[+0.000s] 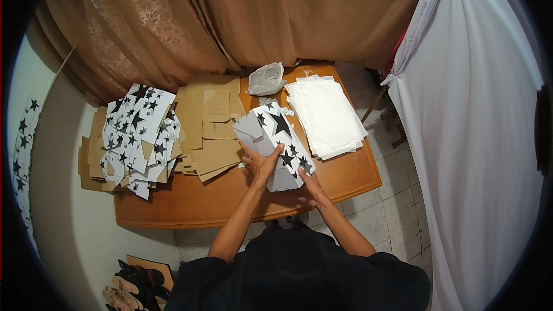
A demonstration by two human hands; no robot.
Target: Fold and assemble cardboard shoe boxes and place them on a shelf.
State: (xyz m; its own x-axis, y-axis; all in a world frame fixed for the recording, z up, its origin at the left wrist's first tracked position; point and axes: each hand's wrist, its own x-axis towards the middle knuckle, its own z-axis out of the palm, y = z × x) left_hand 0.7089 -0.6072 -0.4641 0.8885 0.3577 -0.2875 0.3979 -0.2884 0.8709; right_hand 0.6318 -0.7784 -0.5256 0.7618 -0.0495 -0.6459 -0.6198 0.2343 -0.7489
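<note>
A box (292, 148) with black stars on white and plain grey flaps lies tilted on the wooden table in front of me. My left hand (263, 165) grips it, with the thumb on the starred face and the fingers spread over the grey side. At the near right corner, my right hand (311, 188) holds the box with its thumb against the starred edge; some of its fingers curl below the corner. A grey flap (249, 128) stands out at the far left end. The box's underside is hidden.
Left on the table (155, 210) are star-printed sheets (135, 138) in a loose heap, beside flattened brown cardboard pieces (216, 152). White sheets (325, 115) are stacked at the right. A translucent plastic bag (266, 79) sits at the back. Shoes (135, 285) stand lower left.
</note>
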